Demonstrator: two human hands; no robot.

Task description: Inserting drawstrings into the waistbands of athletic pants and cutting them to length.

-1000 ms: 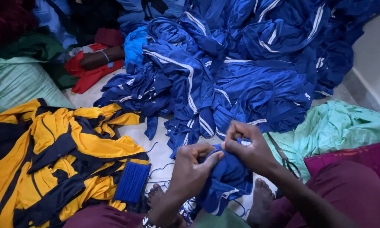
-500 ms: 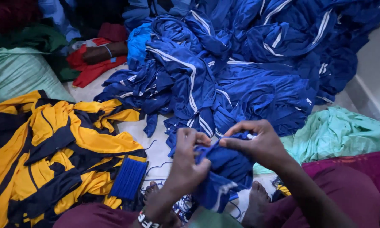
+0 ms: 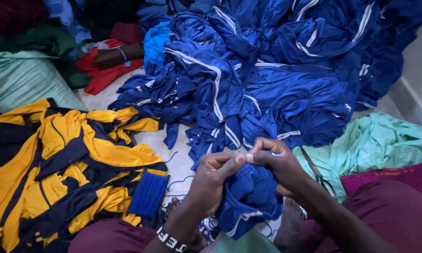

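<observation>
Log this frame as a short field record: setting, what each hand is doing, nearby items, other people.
setting: floor covered with piles of garments, seen from above
left hand: pinching the top of a blue garment with its fingers
right hand: pinching the same garment, fingertips meeting the left hand's
blue pile: white-striped garments, just beyond the hands
yellow pile: yellow and navy garments, on the person's left
scissors: lying on pale green cloth, right of the hands
other person: an arm resting on red cloth, far left
</observation>
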